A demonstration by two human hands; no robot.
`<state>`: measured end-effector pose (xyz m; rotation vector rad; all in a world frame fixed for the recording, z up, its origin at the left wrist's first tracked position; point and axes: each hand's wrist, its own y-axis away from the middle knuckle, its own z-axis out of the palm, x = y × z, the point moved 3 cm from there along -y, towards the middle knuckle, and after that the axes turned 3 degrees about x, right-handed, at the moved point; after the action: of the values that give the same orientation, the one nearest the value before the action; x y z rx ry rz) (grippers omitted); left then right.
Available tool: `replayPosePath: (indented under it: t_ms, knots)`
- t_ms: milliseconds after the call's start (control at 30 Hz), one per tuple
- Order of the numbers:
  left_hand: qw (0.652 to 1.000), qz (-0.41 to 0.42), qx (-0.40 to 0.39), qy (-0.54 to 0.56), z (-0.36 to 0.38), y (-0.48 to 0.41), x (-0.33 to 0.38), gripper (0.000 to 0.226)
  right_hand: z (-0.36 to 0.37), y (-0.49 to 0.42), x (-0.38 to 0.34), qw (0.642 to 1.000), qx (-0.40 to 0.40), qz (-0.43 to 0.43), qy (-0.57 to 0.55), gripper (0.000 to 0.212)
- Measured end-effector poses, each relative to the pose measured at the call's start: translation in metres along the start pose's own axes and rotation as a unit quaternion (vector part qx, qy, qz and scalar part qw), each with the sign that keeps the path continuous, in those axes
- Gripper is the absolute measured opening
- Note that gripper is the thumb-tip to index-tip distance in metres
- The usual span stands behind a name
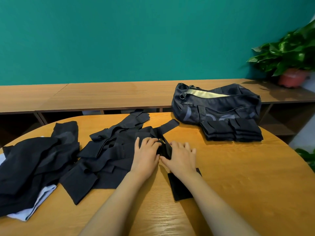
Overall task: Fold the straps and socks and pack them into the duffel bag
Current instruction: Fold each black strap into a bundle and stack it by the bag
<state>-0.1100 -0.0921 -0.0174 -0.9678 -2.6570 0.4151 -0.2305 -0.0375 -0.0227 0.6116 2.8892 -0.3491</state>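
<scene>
Near the middle of the round wooden surface (238, 176), a bit toward the near edge, both hands are on one black strap (165, 149). The left hand (146, 155) has its fingers curled over a folded bit of the strap and grips it. The right hand (181, 158) lies flat with fingers straight and spread, grasping nothing, with its thumb side pressed up against the same fold. One end of the strap pokes out toward the far edge, and a flat black piece shows from under the right wrist toward the near edge. Just left of the hands there's a loose pile (109, 150) of dark straps and socks, all unfolded and overlapping. Further over at the left edge sits a second heap (34, 167) of dark fabric with some pale blue cloth (42, 200) sticking out underneath. The duffel bag (216, 106) is at the far right edge, dark navy, with the zipper open and the pale lining showing. Right in front of it, touching its base, is a folded stack (233, 132) of dark pieces, neatly squared up. Behind all that runs a low shelf unit (102, 94) along a teal wall (136, 40), with a potted plant (289, 65) at its right end.
</scene>
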Motion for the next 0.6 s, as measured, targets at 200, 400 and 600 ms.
replayPosePath:
  t_ms: [200, 400, 600]
  knots:
    - [0.993, 0.054, -0.077, -0.073, 0.019, -0.021, -0.013, 0.031, 0.004, -0.03, 0.005, 1.0, -0.028, 0.0, 0.004, 0.032]
    - [0.99, 0.056, 0.087, 0.098, 0.016, -0.041, -0.01, 0.017, -0.008, -0.024, 0.034, 0.994, 0.031, 0.016, -0.105, 0.026]
    - [0.994, -0.051, -0.057, 0.084, 0.023, -0.083, -0.014, 0.055, -0.015, -0.016, 0.048, 0.991, 0.062, 0.03, -0.117, 0.024]
